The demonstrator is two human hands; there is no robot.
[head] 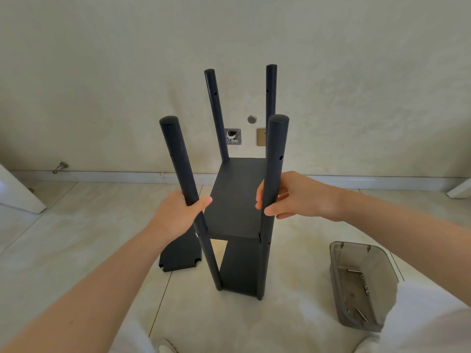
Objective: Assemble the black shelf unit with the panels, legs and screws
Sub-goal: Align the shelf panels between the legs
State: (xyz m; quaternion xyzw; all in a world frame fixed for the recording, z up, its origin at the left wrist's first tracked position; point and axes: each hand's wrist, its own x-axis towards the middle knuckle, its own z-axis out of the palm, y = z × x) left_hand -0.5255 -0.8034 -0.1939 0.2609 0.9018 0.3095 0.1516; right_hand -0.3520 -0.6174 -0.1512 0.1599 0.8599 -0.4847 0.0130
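pale floor tiles (76, 238), cream wall (102, 72). held the black shelf unit (237, 200) upright, left hand (178, 212) wrapped round one front leg (175, 154), right hand (300, 197) round the other front leg (276, 149). might have wobbled or tipped, with no top panel fixed on. had a loose panel (179, 253) beside it, a grey tub (339, 281) of screws (366, 290) to the right.

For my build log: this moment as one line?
shelf unit: upright, partly built; left hand: grips near left leg; right hand: grips near right leg; loose panel: on floor, left; screws: in grey tray
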